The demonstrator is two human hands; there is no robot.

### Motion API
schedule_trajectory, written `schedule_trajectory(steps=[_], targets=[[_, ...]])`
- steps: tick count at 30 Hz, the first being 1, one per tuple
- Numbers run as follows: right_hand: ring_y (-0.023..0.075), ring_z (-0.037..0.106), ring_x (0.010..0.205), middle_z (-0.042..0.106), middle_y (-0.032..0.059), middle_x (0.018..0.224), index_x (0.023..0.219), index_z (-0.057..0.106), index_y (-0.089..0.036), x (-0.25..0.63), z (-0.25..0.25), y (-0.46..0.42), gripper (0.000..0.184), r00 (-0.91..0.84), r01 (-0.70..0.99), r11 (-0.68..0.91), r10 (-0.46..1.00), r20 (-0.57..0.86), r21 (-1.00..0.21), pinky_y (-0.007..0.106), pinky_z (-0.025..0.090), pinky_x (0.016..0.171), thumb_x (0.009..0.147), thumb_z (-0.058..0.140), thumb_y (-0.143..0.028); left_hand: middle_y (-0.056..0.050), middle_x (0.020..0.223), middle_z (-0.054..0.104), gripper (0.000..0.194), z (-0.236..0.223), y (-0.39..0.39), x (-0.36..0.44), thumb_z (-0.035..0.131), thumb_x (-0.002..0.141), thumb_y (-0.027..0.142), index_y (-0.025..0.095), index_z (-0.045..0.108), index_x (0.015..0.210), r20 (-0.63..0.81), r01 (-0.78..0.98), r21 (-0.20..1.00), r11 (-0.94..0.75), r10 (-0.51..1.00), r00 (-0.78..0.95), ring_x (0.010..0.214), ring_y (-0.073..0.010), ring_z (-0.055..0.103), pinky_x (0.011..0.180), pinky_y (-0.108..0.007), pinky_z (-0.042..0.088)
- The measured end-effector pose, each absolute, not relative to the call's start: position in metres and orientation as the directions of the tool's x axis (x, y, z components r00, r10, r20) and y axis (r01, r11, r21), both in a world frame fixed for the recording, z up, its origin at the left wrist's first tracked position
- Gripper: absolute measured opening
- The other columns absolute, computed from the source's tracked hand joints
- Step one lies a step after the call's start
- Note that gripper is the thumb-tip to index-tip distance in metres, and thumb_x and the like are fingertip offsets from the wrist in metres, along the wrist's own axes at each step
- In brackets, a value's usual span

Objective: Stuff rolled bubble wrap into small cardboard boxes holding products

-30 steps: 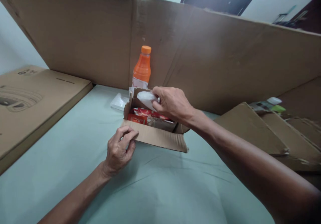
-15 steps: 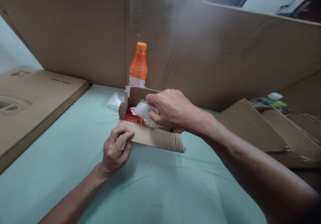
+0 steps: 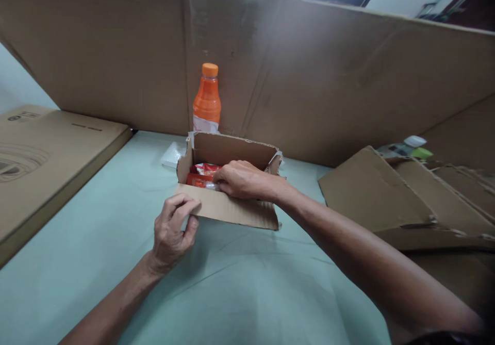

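Observation:
A small open cardboard box (image 3: 232, 148) stands on the pale green cloth, its front flap (image 3: 232, 208) folded down towards me. My left hand (image 3: 173, 226) pinches the flap's left corner between thumb and fingers. Inside the box, red packets (image 3: 201, 177) lie at the left end. My right hand (image 3: 242, 179) reaches down into the box, its fingers curled by the red packets. A bit of clear plastic packet (image 3: 212, 185) shows beneath those fingertips; the rest of it is hidden by the hand.
An orange bottle (image 3: 207, 100) stands behind the box, before a tall cardboard wall (image 3: 328, 77). A clear wrapped packet (image 3: 172, 155) lies left of the box. A flat carton (image 3: 62, 154) is at far left. At right, another open carton (image 3: 375, 195) has a capped bottle (image 3: 406, 146) behind its flaps.
My right hand has gone lower into the box, taking the whitish plastic packet down with it. More of the red packets and the box's back wall shows. My left hand keeps its grip.

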State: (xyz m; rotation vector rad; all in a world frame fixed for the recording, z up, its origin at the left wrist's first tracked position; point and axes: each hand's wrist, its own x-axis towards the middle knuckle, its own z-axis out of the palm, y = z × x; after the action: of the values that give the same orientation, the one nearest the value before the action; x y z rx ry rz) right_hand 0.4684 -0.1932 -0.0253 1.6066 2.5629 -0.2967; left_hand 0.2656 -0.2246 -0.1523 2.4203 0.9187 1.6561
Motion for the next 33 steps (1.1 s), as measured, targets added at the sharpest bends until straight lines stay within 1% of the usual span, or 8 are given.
schedule_trajectory(steps=[4, 8, 11, 16, 21, 27, 30, 33], targets=[[0.0214, 0.065, 0.105, 0.074, 0.0066, 0.110, 0.104, 0.073, -0.019, 0.487, -0.018, -0.226, 0.023, -0.274, 0.888, 0.360, 0.913, 0.302, -0.285, 0.034, 0.044, 0.093, 0.094, 0.053, -0.020, -0.014, 0.138, 0.048, 0.069, -0.147, -0.224, 0.262, 0.063, 0.082, 0.005, 0.026, 0.041, 0.144, 0.846, 0.399, 0.446, -0.801, 0.523, 0.106, 0.106, -0.0226, 0.062, 0.076, -0.034, 0.058], [0.0234, 0.064, 0.111, 0.071, 0.0077, 0.115, 0.096, 0.071, -0.022, 0.526, -0.028, -0.279, 0.016, 0.159, 0.816, 0.296, 0.711, 0.685, -0.497, 0.041, 0.047, 0.098, 0.093, 0.055, -0.025, -0.015, 0.151, 0.038, 0.073, -0.144, -0.214, 0.256, 0.064, 0.083, 0.012, 0.029, 0.035, 0.148, 0.740, 0.304, 0.648, -0.699, 0.672, -0.031, 0.105, -0.0211, 0.064, 0.075, -0.034, 0.057], [0.0242, 0.065, 0.108, 0.069, 0.0094, 0.119, 0.108, 0.067, -0.023, 0.547, -0.059, -0.304, 0.022, 0.383, 0.706, 0.171, 0.724, 0.574, -0.687, 0.042, 0.050, 0.094, 0.089, 0.057, -0.027, -0.014, 0.144, 0.049, 0.066, -0.146, -0.203, 0.256, 0.067, 0.082, 0.018, 0.024, 0.043, 0.144, 0.532, 0.262, 0.820, -0.509, 0.846, -0.021, 0.117, -0.0236, 0.060, 0.083, -0.033, 0.055], [0.0259, 0.061, 0.113, 0.061, 0.0144, 0.133, 0.136, 0.051, -0.018, 0.538, -0.116, -0.296, 0.059, 0.251, 0.531, 0.021, 0.951, 0.181, -0.847, 0.040, 0.052, 0.089, 0.079, 0.061, -0.029, -0.008, 0.116, 0.065, 0.057, -0.153, -0.186, 0.267, 0.068, 0.078, 0.023, 0.019, 0.052, 0.132, 0.282, 0.100, 0.949, -0.298, 0.948, 0.148, 0.098, -0.0197, 0.065, 0.081, -0.031, 0.054], [0.0259, 0.057, 0.113, 0.056, 0.0146, 0.139, 0.136, 0.050, -0.016, 0.523, -0.133, -0.298, 0.061, 0.269, 0.450, 0.099, 0.933, 0.241, -0.887, 0.037, 0.051, 0.087, 0.078, 0.058, -0.031, -0.006, 0.109, 0.067, 0.048, -0.153, -0.201, 0.277, 0.071, 0.074, 0.027, 0.017, 0.058, 0.119, 0.233, 0.037, 0.970, -0.239, 0.965, 0.122, 0.097, -0.0203, 0.064, 0.087, -0.031, 0.051], [0.0239, 0.063, 0.084, 0.069, 0.0107, 0.110, 0.119, 0.062, -0.018, 0.551, -0.146, -0.376, 0.046, 0.466, 0.422, -0.014, 0.861, 0.204, -0.906, 0.034, 0.053, 0.069, 0.080, 0.064, -0.042, -0.008, 0.122, 0.066, 0.053, -0.151, -0.263, 0.298, 0.070, 0.078, 0.030, 0.018, 0.057, 0.128, 0.159, -0.024, 0.987, -0.159, 0.942, 0.295, 0.103, -0.0219, 0.064, 0.091, -0.033, 0.050], [0.0279, 0.062, 0.092, 0.069, 0.0112, 0.104, 0.110, 0.066, -0.018, 0.546, -0.148, -0.400, 0.038, 0.514, 0.472, -0.028, 0.821, 0.249, -0.881, 0.036, 0.053, 0.073, 0.081, 0.065, -0.043, -0.007, 0.119, 0.068, 0.054, -0.147, -0.279, 0.299, 0.070, 0.078, 0.028, 0.019, 0.058, 0.130, 0.130, -0.069, 0.991, -0.113, 0.936, 0.326, 0.102, -0.0214, 0.064, 0.091, -0.032, 0.050], [0.0287, 0.062, 0.103, 0.067, 0.0122, 0.119, 0.128, 0.060, -0.019, 0.526, -0.144, -0.396, 0.051, 0.434, 0.458, 0.059, 0.855, 0.282, -0.887, 0.037, 0.054, 0.080, 0.081, 0.065, -0.038, -0.005, 0.108, 0.070, 0.046, -0.142, -0.278, 0.289, 0.072, 0.076, 0.027, 0.018, 0.063, 0.120, 0.162, -0.085, 0.986, -0.147, 0.963, 0.215, 0.098, -0.0201, 0.064, 0.087, -0.029, 0.050]])
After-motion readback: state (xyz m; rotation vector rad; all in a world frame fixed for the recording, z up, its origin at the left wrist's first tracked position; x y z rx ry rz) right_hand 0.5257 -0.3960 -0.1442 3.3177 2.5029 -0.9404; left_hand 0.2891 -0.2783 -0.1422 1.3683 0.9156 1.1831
